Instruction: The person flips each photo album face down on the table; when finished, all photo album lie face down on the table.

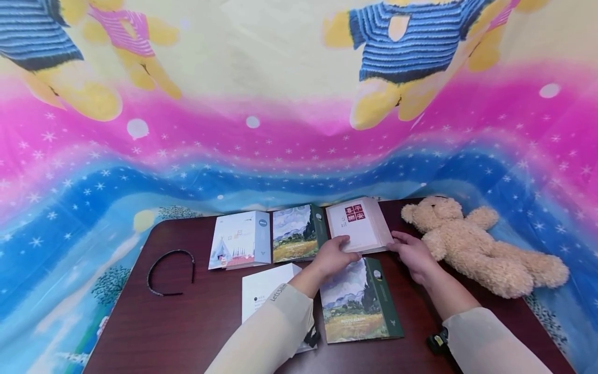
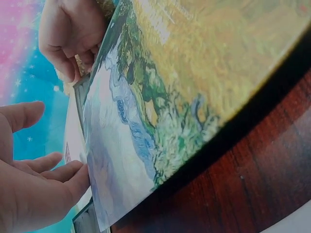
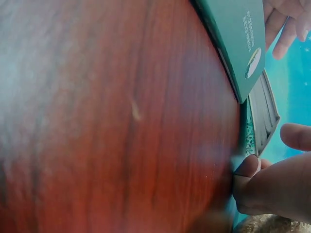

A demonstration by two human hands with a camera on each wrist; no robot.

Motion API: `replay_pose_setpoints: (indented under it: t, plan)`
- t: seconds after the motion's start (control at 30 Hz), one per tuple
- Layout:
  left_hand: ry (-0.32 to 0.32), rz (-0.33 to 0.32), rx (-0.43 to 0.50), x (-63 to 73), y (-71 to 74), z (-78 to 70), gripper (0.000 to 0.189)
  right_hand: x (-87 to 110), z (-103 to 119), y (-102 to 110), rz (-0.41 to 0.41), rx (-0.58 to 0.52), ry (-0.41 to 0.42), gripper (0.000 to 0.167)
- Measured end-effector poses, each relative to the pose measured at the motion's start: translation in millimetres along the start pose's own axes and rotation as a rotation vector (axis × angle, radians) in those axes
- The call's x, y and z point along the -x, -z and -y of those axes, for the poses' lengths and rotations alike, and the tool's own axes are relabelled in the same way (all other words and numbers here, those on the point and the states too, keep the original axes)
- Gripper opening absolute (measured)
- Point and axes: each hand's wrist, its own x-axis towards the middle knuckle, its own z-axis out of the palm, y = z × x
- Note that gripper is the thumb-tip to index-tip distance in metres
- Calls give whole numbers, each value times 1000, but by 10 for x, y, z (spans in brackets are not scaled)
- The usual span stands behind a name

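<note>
A white-covered photo album [image 1: 359,228] with a red block of characters lies at the back of the table. At its lower left my left hand [image 1: 334,256] touches the cover; the thumb stands apart from the fingers in the left wrist view. My right hand [image 1: 413,258] touches the album's right edge near its front corner, fingers bent a little. Its thumb is raised off the fingers in the right wrist view. Just in front lies a landscape-painting album [image 1: 350,306] with a green spine, partly behind the left hand.
A second painting album [image 1: 294,234] and a pale tent-picture album [image 1: 238,236] lie in the back row. A white album [image 1: 261,291] is partly under the left forearm. The black headband [image 1: 148,275] lies left, a teddy bear [image 1: 486,249] right. A printed curtain [image 1: 280,171] hangs behind.
</note>
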Motion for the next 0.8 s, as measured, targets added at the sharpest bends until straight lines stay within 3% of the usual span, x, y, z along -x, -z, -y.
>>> replay_pose_setpoints:
  t: [0.23, 0.43, 0.8]
  plan:
    - [7, 6, 42, 2, 12, -5, 70, 36, -16, 11, 37, 80, 13, 72]
    - [12, 14, 81, -4, 45, -23, 71, 51, -3, -12, 62, 84, 30, 71]
    - [-27, 102, 172, 37, 125, -49, 81, 164, 16, -57, 50, 106, 74, 75]
